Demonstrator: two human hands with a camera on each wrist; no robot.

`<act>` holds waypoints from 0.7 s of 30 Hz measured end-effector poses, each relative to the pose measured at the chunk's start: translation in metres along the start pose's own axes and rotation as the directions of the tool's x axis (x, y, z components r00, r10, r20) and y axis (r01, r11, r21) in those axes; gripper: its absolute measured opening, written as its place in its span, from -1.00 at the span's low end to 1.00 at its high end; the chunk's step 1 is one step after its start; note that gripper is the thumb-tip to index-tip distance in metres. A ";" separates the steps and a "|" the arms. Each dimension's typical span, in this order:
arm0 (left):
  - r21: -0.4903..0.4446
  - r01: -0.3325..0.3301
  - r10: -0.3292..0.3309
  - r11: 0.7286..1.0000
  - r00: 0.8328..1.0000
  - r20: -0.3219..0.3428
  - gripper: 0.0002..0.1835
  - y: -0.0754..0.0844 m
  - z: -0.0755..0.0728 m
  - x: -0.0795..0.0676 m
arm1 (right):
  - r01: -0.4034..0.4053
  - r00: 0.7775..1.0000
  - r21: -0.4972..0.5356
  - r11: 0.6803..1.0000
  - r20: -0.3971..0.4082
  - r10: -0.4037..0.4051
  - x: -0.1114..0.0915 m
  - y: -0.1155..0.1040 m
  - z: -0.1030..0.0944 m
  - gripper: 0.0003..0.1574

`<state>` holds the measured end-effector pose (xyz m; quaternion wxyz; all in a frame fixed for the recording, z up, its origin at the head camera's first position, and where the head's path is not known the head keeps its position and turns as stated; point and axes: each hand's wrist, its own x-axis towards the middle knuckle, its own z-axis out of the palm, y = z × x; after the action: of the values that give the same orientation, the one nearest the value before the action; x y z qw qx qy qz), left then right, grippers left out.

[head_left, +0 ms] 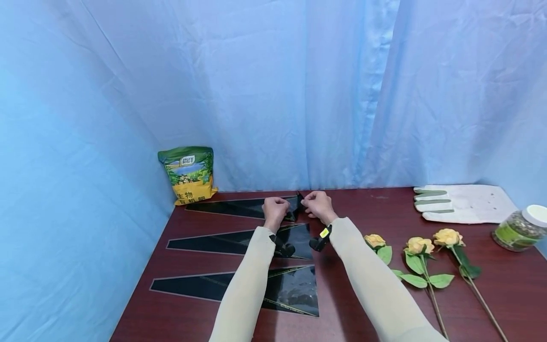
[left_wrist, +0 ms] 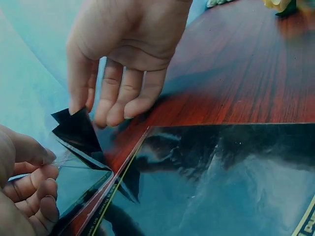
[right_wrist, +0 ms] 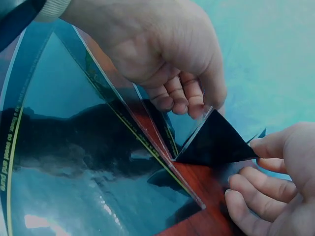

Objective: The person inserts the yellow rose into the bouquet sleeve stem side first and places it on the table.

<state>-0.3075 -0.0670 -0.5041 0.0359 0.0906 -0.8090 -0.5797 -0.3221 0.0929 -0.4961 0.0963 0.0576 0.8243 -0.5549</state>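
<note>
Jar (head_left: 518,232): granules (head_left: 522,223) inside.
Left hand (head_left: 275,210): I pinch wrapper (head_left: 232,208), clear film (left_wrist: 74,164).
Right hand (head_left: 318,206): I pinch its black flap (right_wrist: 214,140).

The desk (head_left: 380,209) holds a bag (head_left: 189,175) at ten o'clock, glove (head_left: 474,203) at two, jar (head_left: 518,232) at three, yellow roses (head_left: 419,246) at four.

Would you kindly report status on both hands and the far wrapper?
Left hand pinches clear film; right hand pinches black film. Far wrapper parted at wide end. Yellow roses off right, likely no obstacle.
</note>
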 end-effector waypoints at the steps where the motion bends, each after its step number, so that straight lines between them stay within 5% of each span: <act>1: 0.008 0.000 0.000 1.000 1.000 -0.003 -0.82 0.000 0.001 0.000 | -0.010 1.000 0.002 1.000 -0.004 0.010 0.001 0.002 -0.001 -0.75; 21: 0.085 0.016 -0.012 0.996 0.998 -0.056 -0.78 -0.005 0.005 0.004 | 0.012 1.000 -0.051 0.999 -0.019 -0.013 -0.001 -0.002 -0.004 -0.79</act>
<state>-0.3113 -0.0647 -0.5107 0.0504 0.1138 -0.8310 -0.5422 -0.3219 0.0957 -0.4931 0.0862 0.0551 0.8395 -0.5336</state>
